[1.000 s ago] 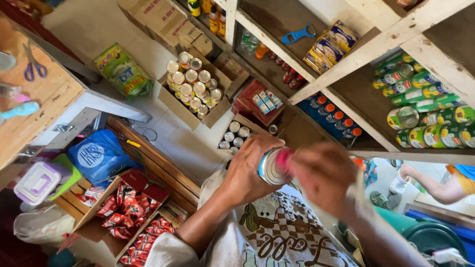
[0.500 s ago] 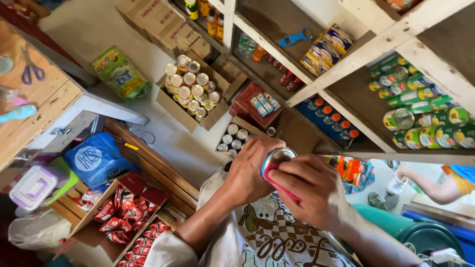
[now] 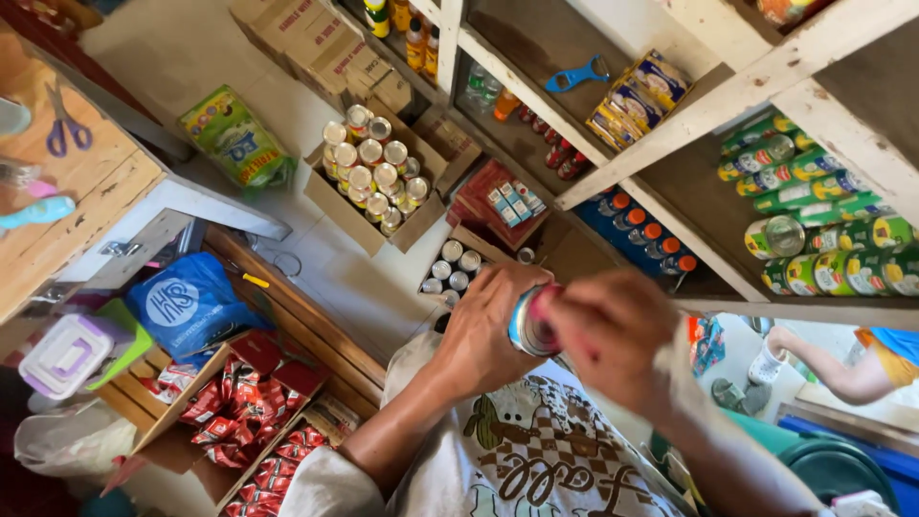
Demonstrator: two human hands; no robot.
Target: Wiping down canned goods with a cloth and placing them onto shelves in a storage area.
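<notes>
Green-labelled cans (image 3: 814, 220) stacked right shelf; blue bag (image 3: 182, 304) on floor.

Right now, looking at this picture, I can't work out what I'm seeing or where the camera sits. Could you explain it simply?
No machine here: these are a person's two bare hands, filmed by a camera worn on the head and pointing down, so the room looks tilted. The left hand grips a metal can around its side. The right hand is at the can's end with something pink; it is blurred, so I cannot tell what exactly. Below lies an open cardboard box of cans, a smaller box of cans, a wooden crate of red packets, a blue bag and a green bag. The wooden shelves at right hold rows of green cans. On the wooden counter at left are purple scissors. Another person's arm shows at the right edge.
</notes>
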